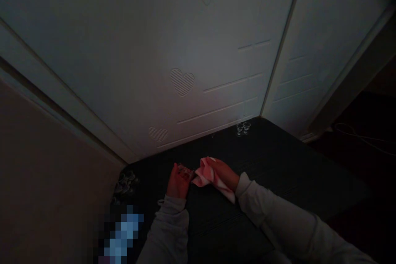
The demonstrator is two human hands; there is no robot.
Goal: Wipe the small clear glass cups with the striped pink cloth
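Note:
Over the dark table, my left hand (178, 185) is closed around a small stemmed glass (186, 171), seen only as clear glints between the fingers. Just to the right, my right hand (223, 172) grips a pink and white cloth (204, 173). The cloth's near edge reaches the glass; the dim light hides whether it goes inside. One corner of the cloth hangs down below my right wrist.
Two small stemmed glasses (243, 128) stand at the table's (213, 222) back edge. Several more glasses (125, 181) cluster at its left end. White panels with heart patterns (182, 82) rise behind. A blurred bright patch (123, 231) lies at lower left.

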